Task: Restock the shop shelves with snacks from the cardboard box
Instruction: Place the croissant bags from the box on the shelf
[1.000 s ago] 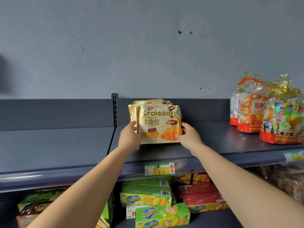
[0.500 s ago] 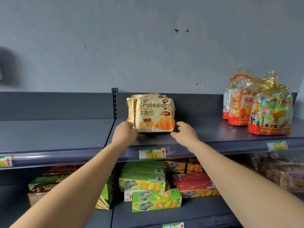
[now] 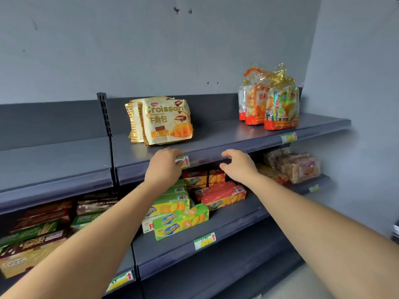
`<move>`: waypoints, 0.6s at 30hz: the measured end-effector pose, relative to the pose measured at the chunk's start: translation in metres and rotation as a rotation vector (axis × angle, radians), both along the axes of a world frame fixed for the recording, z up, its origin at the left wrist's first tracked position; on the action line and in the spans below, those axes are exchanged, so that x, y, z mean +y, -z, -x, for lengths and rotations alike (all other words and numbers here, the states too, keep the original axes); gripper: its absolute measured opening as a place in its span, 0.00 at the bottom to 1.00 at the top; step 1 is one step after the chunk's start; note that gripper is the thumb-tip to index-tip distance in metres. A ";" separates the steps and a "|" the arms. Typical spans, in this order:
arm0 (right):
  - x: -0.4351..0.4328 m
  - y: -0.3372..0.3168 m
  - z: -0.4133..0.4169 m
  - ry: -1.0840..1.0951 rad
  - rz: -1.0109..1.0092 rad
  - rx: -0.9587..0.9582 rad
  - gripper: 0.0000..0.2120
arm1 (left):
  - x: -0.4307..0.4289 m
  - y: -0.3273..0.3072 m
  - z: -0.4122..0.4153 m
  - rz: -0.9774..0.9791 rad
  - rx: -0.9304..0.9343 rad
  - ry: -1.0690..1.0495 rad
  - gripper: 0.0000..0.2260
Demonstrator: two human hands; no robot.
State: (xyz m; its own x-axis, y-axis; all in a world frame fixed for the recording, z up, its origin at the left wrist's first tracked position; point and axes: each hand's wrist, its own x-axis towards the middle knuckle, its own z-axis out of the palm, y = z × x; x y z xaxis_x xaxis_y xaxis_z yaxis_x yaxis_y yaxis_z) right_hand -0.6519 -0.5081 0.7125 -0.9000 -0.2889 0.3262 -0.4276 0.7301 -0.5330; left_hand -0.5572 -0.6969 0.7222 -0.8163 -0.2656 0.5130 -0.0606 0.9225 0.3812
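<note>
Several yellow croissant packs (image 3: 166, 121) stand upright on the top grey shelf (image 3: 220, 134), leaning against its back panel. My left hand (image 3: 164, 167) hovers below them at the shelf's front lip, fingers loosely curled, holding nothing. My right hand (image 3: 238, 166) is beside it to the right, also relaxed and holding nothing. Neither hand touches the packs. The cardboard box is not in view.
Bags of wrapped cakes (image 3: 269, 102) stand at the top shelf's right end. The lower shelf holds green biscuit boxes (image 3: 181, 221), red boxes (image 3: 222, 194), wrapped cakes (image 3: 295, 166) and dark stick-snack boxes (image 3: 36, 234). The wall (image 3: 356, 83) closes the right side.
Both hands let go of the croissant packs and drew back towards the shelf's front edge. The packs stay standing on the shelf. The view swung left and down.
</note>
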 end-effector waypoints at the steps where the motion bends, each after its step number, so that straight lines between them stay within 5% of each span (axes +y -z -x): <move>1: 0.009 0.007 -0.010 0.032 -0.010 -0.015 0.20 | 0.005 0.008 -0.004 0.025 -0.027 0.028 0.12; 18: 0.207 0.147 -0.194 0.450 -0.150 -0.277 0.18 | 0.161 0.154 -0.077 0.216 -0.404 0.504 0.12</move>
